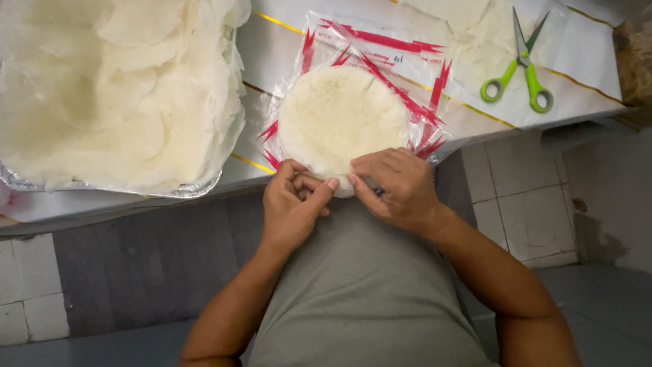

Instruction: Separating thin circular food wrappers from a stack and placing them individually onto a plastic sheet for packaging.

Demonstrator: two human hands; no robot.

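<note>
Left hand [293, 201]: fingers curled, pinching the near edge of the clear bag [370, 75] with red markings. Right hand [396, 185]: fingers bent, gripping the same near edge just beside the left. Bag: lies flat at the front edge of the desk [584, 54], holding a stack of round pale flatbreads [341, 115]. Large foil tray [115, 185]: to the left, piled with thin pale rounds. Scissors [521, 64], green handles: on the desk to the right, well apart from the hands.
</note>
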